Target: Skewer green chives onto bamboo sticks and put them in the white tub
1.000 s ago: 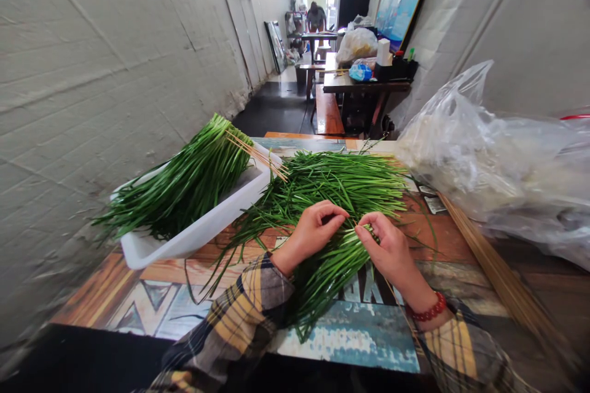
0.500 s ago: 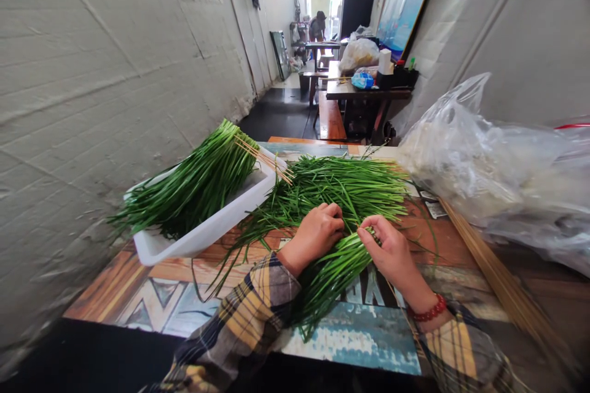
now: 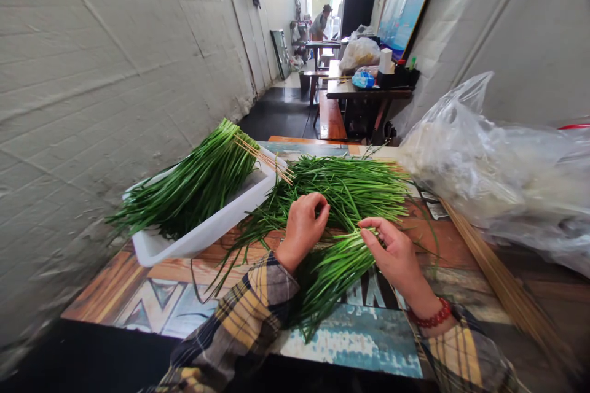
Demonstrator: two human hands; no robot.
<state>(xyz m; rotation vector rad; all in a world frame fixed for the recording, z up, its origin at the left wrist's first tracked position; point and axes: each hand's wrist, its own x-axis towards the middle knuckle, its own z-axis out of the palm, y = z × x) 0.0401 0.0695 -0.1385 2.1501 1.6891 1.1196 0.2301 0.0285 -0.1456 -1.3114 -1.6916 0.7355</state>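
My right hand (image 3: 394, 252) pinches the pale stem ends of a small bunch of garlic chives (image 3: 338, 273), whose green leaves trail toward the table's front edge. Over the front left of a larger heap of loose garlic chives (image 3: 354, 187), my left hand (image 3: 304, 227) has its fingers curled in toward the thumb; I cannot make out anything between them. Left of the heap, a white tray (image 3: 203, 245) holds a thick stack of garlic chives (image 3: 198, 178). Thin bamboo skewers (image 3: 265, 159) poke out of that stack over the tray's right end.
At the right lie a long bundle of bamboo skewers (image 3: 493, 270) and a big clear plastic bag (image 3: 502, 166). A wall (image 3: 92, 104) runs close along the left. Beyond are another table (image 3: 354, 93) with bags on it, a bench (image 3: 332, 116) and a person (image 3: 319, 24) bending over.
My left hand has lifted off the small bunch and moved slightly left and up. My right hand keeps its pinch in nearly the same place. The person at the back has shifted.
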